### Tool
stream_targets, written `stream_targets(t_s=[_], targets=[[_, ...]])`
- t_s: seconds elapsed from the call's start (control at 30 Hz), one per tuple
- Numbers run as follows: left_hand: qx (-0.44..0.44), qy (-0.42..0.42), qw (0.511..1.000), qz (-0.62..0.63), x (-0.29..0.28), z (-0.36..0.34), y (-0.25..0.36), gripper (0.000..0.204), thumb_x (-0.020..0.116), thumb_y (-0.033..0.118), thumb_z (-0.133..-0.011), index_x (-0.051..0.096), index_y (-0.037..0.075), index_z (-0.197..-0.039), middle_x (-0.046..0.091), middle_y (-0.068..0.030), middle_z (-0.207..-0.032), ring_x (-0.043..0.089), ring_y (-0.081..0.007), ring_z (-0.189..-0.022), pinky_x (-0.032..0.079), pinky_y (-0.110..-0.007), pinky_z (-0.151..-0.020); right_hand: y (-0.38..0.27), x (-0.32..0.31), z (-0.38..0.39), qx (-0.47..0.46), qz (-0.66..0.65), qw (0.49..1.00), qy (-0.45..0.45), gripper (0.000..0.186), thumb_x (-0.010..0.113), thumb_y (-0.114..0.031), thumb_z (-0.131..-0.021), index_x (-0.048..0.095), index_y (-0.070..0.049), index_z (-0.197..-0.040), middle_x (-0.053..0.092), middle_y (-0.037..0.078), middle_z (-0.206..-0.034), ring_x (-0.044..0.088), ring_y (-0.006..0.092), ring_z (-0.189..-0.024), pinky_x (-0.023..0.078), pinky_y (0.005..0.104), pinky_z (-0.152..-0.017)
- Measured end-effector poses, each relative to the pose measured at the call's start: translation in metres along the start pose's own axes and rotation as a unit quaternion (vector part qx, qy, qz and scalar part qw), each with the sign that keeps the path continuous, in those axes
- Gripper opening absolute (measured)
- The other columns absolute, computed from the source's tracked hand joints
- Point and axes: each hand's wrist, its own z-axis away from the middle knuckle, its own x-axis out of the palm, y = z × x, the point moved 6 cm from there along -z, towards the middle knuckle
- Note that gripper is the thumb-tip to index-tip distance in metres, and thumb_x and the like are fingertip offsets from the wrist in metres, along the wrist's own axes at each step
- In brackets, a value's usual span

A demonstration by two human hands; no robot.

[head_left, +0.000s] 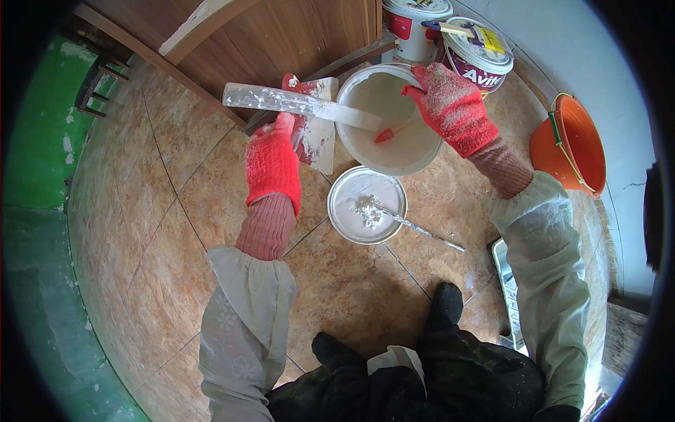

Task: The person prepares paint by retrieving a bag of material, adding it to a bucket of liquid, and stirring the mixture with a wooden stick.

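My left hand (pixel 273 162), in a red knitted glove, is closed on a flat, putty-smeared scraper (pixel 320 144) with red on it. A long, flat, white-smeared blade (pixel 271 100) crosses just above its fingers and reaches over the mouth of a white bucket (pixel 357 156); I cannot tell whether this hand grips it too. A red tip (pixel 384 135) shows inside the bucket, near the blade's end. My right hand (pixel 453 105), in a matching glove coated with white powder, is closed over the bucket's right rim. Pale paste lines the inside.
Below the bucket lies a round lid (pixel 337 224) with white lumps and a thin smeared stick (pixel 429 233). Two lidded paint buckets (pixel 422 46) stand behind, one with a brush (pixel 478 35) on top. An orange bucket (pixel 580 141) and a paint tray (pixel 508 288) are at right; a wooden panel (pixel 281 42) is far left.
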Motion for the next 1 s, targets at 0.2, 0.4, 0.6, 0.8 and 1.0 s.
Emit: stream_targets(t_s=[0.2,0.4,0.6,0.8,1.0], targets=[[-0.025,0.007,1.0,0.007,-0.007,0.012,-0.007,0.038,0.058,0.044,-0.087,0.057,0.006,-0.089,0.06,-0.0055,-0.084,0.059,-0.0145,-0.072,0.048,-0.029,-0.063,-0.011,-0.004,0.012,-0.005,-0.005,1.0,-0.011,0.036,0.065,-0.029,-0.082,0.061,-0.004,-0.108,0.059,0.012,-0.087,0.061,0.0284,-0.082,0.05,0.0377,-0.067],[-0.026,0.007,1.0,0.002,-0.013,0.018,-0.019,0.04,0.056,0.045,-0.088,0.059,0.005,-0.087,0.06,-0.0053,-0.08,0.059,-0.0151,-0.069,0.047,-0.03,-0.061,-0.026,-0.011,0.02,-0.06,0.013,0.997,0.055,0.036,0.066,-0.027,-0.082,0.061,-0.004,-0.108,0.059,0.01,-0.087,0.061,0.027,-0.081,0.05,0.0361,-0.066],[-0.008,0.008,1.0,-0.021,-0.02,0.022,-0.025,0.047,0.054,0.049,-0.088,0.06,0.002,-0.088,0.062,-0.008,-0.078,0.06,-0.0182,-0.067,0.048,-0.032,-0.06,-0.033,-0.013,0.024,-0.052,0.01,0.998,0.044,0.037,0.067,-0.027,-0.081,0.061,-0.004,-0.109,0.059,0.011,-0.088,0.061,0.0269,-0.082,0.05,0.0357,-0.066],[0.006,0.01,0.998,-0.064,-0.022,0.028,-0.025,0.048,0.053,0.048,-0.09,0.061,0.0,-0.088,0.063,-0.0102,-0.078,0.063,-0.0187,-0.069,0.05,-0.034,-0.061,-0.034,-0.013,0.032,-0.05,0.008,0.998,0.036,0.038,0.066,-0.027,-0.082,0.061,-0.003,-0.111,0.061,0.011,-0.092,0.062,0.0275,-0.085,0.051,0.0356,-0.07],[-0.009,-0.002,0.999,-0.041,-0.025,0.033,-0.035,0.049,0.053,0.049,-0.09,0.061,0.0,-0.087,0.064,-0.0102,-0.079,0.063,-0.0189,-0.068,0.05,-0.032,-0.06,-0.036,-0.013,0.037,-0.029,0.002,0.999,0.017,0.039,0.066,-0.029,-0.083,0.061,-0.004,-0.113,0.061,0.013,-0.095,0.061,0.0296,-0.088,0.05,0.0369,-0.075]])
